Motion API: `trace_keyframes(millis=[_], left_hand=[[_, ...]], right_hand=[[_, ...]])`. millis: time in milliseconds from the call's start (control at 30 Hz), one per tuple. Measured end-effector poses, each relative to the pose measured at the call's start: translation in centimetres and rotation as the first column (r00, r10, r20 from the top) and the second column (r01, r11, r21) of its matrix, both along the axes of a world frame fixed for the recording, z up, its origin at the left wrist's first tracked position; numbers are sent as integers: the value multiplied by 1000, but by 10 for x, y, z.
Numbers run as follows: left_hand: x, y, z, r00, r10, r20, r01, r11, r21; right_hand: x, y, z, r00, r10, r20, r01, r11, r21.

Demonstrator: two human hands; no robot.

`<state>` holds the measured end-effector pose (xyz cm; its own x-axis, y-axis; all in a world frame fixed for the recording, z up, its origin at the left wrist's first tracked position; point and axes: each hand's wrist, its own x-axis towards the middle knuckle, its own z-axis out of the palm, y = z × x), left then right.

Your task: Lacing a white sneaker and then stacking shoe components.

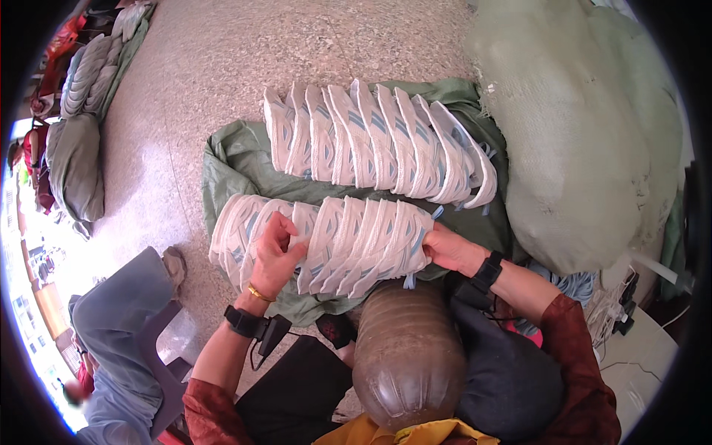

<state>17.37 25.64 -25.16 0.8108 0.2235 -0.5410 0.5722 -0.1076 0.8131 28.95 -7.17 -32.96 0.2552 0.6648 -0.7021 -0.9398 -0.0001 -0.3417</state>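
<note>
Two rows of overlapping white shoe uppers with pale blue trim lie on a green woven sheet (245, 159). The near row (356, 245) is between my hands, with the far row (371, 141) beyond it. My left hand (278, 256) rests over the left part of the near row, thumb and fingers pinched together at an upper's edge. At the right end of that row, my right hand (449, 248) grips the end upper (411, 237), with the fingers partly hidden beneath it. Blue loops stick out near the right hand.
A brown ribbed rounded object (408, 356) stands close in front of me. Large pale green sacks (571, 133) bulge at the right. Cables (612, 311) lie beside a pale surface at the lower right. Another person's blue-clad leg (122, 297) is at the left, with more bundles (78, 163) beyond.
</note>
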Motion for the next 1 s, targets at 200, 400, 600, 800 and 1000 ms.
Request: trace_keyframes(millis=[200, 400, 600, 800, 1000], left_hand=[[-2, 14, -4, 1000, -2, 8, 2, 999, -40], [19, 18, 19, 999, 51, -16, -53, 991, -122], [0, 19, 5, 999, -14, 29, 7, 974, 225], [-2, 26, 1, 991, 127, 29, -127, 992, 4], [-7, 33, 2, 982, 184, 33, -182, 982, -44]], right_hand=[[-2, 4, -4, 997, 65, -39, -65, 998, 0], [11, -4, -33, 990, 82, -117, -86, 996, -25], [2, -8, -52, 996, 66, -53, -66, 998, 5], [-7, -26, -59, 997, 65, -53, -64, 998, 14], [-8, -36, -58, 998, 61, -24, -62, 998, -27]])
